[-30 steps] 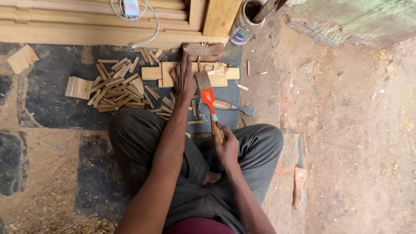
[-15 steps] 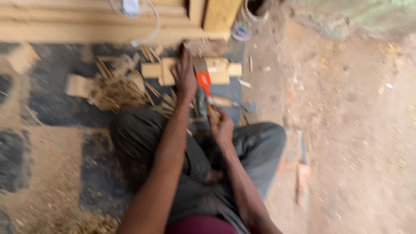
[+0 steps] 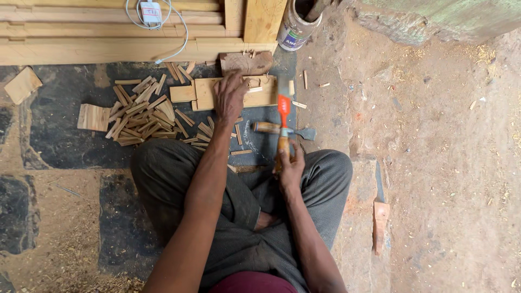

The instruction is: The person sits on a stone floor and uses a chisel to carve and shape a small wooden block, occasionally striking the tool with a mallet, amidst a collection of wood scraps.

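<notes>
Fingers of the right hand (image 3: 290, 171) were curled tight round the hatchet (image 3: 283, 122) handle, its orange neck and blade pointing away from the body toward the board (image 3: 260, 92). Compared with a second earlier, the hatchet sat slightly further right and more upright over the board's right end, and the blur of the half-second frame had gone; judged a chopping stroke in progress, blade at or near the wood. Left hand (image 3: 229, 96) lay palm down on the board as before, fingers spread and flat, pinning it rather than grasping. Chisel (image 3: 282, 130) lay on the dark slab just beside the hatchet, unmoved. Offcuts (image 3: 142, 111) were heaped to the left. Further off: frame timbers (image 3: 108, 49), tin (image 3: 296, 24).
</notes>
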### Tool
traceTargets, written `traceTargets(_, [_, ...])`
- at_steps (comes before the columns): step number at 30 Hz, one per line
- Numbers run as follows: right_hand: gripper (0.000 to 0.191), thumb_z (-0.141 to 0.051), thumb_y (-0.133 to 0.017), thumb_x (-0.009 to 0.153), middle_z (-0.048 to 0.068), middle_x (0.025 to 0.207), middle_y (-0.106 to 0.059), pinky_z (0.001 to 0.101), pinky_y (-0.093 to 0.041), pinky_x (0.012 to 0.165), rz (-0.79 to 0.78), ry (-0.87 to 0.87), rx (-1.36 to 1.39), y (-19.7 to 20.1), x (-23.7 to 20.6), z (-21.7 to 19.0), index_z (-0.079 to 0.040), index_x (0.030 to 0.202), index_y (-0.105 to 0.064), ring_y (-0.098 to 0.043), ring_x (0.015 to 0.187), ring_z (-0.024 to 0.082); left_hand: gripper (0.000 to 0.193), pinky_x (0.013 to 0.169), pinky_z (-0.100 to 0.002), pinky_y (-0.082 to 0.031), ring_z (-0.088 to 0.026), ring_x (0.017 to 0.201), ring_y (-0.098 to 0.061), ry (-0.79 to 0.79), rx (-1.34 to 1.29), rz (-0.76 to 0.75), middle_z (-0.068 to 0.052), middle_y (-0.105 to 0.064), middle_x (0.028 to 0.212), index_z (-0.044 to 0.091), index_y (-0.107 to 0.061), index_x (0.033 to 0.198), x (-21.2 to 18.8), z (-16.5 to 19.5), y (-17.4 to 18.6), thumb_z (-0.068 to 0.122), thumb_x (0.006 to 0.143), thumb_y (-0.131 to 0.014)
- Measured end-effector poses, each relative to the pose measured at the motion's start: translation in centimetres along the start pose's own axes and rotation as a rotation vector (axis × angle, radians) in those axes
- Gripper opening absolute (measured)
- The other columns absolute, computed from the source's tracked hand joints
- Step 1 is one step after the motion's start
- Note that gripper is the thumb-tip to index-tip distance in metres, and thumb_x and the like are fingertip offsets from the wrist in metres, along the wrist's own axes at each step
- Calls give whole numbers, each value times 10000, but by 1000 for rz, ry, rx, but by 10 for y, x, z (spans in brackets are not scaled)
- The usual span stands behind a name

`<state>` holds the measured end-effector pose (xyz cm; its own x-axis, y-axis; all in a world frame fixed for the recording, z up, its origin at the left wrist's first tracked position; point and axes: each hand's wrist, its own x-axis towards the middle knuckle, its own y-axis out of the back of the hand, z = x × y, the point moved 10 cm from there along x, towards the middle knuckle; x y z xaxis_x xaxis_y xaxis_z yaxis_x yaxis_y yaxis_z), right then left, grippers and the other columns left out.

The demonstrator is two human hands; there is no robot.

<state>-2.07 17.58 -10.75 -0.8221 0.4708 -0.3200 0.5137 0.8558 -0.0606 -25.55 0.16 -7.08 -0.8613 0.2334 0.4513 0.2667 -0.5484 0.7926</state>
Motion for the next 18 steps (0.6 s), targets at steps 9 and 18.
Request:
traceTargets(9, [422,-144,-617,1003,50,719,-625,276,-444,377,-18,-50,-168,-31,-5,11,-82,1398,-485,-544,469,105,380,462,-295,-512,-186,565,-671,636,-1301,67,-107,-639,727,54,-578,1074,10,-30,-14,396,1107,-417])
traceTargets(18, [481,-154,-643,982,53,720,-639,274,-471,376,-2,-51,-201,-34,-1,3,-111,1418,-446,-577,461,121,374,779,-345,-640,-207,892,-746,445,-1552,-89,-98,-695,968,31,-525,1319,24,-5,-15,266,1047,-628])
